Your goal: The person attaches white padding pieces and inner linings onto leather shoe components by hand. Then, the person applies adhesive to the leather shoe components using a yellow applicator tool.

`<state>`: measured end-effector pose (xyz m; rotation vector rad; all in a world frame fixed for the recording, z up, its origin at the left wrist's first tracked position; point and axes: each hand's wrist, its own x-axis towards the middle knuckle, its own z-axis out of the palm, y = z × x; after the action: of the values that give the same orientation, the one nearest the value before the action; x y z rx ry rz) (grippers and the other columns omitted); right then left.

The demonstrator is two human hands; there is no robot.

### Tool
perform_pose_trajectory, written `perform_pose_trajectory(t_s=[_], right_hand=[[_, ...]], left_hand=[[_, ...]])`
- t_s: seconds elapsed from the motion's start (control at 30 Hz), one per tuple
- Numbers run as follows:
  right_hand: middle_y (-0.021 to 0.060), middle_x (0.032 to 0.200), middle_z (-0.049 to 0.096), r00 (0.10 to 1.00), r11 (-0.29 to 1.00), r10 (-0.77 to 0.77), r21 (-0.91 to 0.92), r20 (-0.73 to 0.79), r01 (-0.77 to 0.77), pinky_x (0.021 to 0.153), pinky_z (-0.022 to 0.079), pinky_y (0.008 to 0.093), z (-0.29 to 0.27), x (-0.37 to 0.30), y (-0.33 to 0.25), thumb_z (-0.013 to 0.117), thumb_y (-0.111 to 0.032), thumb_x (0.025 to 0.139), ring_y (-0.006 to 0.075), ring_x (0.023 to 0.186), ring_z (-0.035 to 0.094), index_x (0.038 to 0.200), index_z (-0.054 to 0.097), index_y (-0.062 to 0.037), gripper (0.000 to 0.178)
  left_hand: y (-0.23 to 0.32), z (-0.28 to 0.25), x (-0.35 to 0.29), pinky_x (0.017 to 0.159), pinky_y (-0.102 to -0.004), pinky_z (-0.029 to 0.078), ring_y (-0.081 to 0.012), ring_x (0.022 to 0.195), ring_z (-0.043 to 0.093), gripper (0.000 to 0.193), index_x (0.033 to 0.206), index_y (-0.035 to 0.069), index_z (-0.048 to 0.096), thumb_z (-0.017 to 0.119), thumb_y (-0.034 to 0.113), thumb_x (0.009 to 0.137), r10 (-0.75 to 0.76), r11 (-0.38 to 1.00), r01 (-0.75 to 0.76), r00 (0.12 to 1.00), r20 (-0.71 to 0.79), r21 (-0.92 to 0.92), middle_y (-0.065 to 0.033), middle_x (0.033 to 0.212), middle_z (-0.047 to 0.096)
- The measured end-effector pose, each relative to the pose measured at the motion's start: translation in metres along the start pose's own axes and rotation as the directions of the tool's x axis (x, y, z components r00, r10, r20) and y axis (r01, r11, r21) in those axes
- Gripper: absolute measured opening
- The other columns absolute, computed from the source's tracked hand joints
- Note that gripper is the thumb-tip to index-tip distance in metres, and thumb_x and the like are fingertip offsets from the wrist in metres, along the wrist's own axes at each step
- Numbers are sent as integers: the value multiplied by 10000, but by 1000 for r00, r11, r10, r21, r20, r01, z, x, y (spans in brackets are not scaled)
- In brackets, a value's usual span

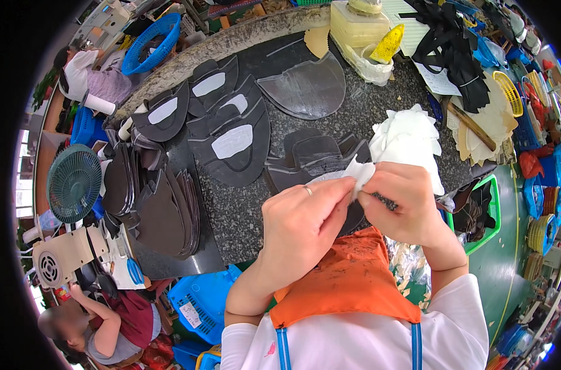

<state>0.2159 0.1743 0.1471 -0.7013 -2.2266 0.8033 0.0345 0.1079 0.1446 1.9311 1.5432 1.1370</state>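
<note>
Wearing a white shirt (360, 342) under an orange apron (360, 271). Pinching a folded white piece (363, 175) with left hand (306, 221) and right hand (403, 200), seemingly to control thin material; near a dark panel (317, 151) on the table (234, 206) and stacked white pieces (406, 135), probably placed for easy reach.

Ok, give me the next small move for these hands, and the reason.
Probably straighten the white piece: the left hand and right hand pinch it up in a bunched state, whereas the white patches on the dark cut panels to the left lie flat.
</note>
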Motion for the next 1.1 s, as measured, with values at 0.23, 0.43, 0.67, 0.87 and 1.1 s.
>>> perform_pose_trajectory(t_s=[0.23,0.43,0.67,0.87,1.1], right_hand=[[17,836,617,845,719,372,695,-384,-1,645,428,233,8,-18,22,546,34,823,81,716,541,856,584,38,51],[16,779,569,797,959,249,21,-550,-284,576,408,216,20,-20,26,675,35,767,79,640,501,883,605,-49,159],[104,814,635,985,999,28,34,-170,-23,588,519,340,31,14,-6,712,-22,764,273,698,658,913,614,-30,179],[111,769,661,978,976,194,121,-79,-184,546,506,328,20,11,-13,684,-11,794,274,615,645,895,653,-16,106],[108,742,648,997,987,59,151,-51,-51,532,504,320,18,8,-8,669,0,780,266,601,639,888,659,-18,110]], left_hand=[[-49,14,-3,1024,-360,456,-276,1227,551,512,1363,-49,411,617,25,900,-397,76,194,905,149,-978,-171,1321,548],[-48,21,-7,768,-329,564,-262,935,698,402,1273,-42,512,600,-17,882,-326,864,108,864,-383,-491,-166,1109,674],[-24,21,-13,816,-373,539,-324,988,668,584,1296,10,572,622,-117,729,90,994,-103,968,-234,-44,-171,1187,644],[-11,9,-14,848,-350,517,-297,1020,640,563,1306,33,573,643,-96,763,51,995,-65,985,-163,-79,-153,1183,626],[-15,-5,-12,725,-301,549,-245,866,699,239,1016,5,702,723,-27,780,-59,972,25,988,-142,-232,-133,1037,697]])
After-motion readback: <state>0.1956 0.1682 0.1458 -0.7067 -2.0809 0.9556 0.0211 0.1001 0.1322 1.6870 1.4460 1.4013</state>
